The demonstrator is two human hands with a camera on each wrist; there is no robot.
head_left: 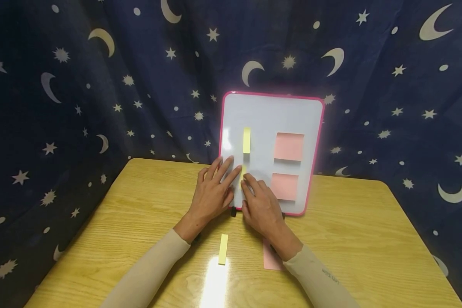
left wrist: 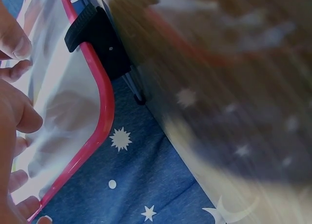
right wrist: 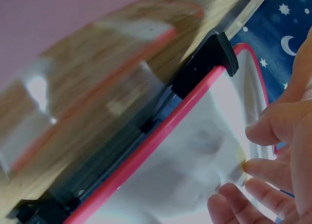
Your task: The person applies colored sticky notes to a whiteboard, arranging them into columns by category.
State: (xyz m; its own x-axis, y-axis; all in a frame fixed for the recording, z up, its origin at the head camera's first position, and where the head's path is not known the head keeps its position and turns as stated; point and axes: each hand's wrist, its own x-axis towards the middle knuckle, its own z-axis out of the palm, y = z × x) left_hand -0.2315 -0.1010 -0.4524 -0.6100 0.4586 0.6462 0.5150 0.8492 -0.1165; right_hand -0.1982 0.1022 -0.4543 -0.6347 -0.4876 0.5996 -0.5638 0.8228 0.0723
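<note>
A whiteboard (head_left: pixel 265 115) with a pink rim stands upright in a black stand (left wrist: pixel 100 41). On it are two pink sticky notes (head_left: pixel 288 146) at the right and a yellow sticky strip (head_left: pixel 247 140) left of middle. Below that strip, a second yellow strip (head_left: pixel 243 172) lies partly hidden behind fingers. My left hand (head_left: pixel 212 188) rests spread on the board's lower left, its index fingertip at the second strip's left edge. From the other side, my right hand (head_left: pixel 262 205) touches that strip with its fingertips. In the right wrist view its fingers (right wrist: pixel 265 170) look relaxed against the white surface.
Another yellow strip (head_left: pixel 223 249) lies on the wooden table (head_left: pixel 158 192) in front of the board. A pink sticky note (head_left: pixel 271 256) sits partly under my right wrist. Behind the table hangs a dark blue curtain (head_left: pixel 146 77) with moons and stars.
</note>
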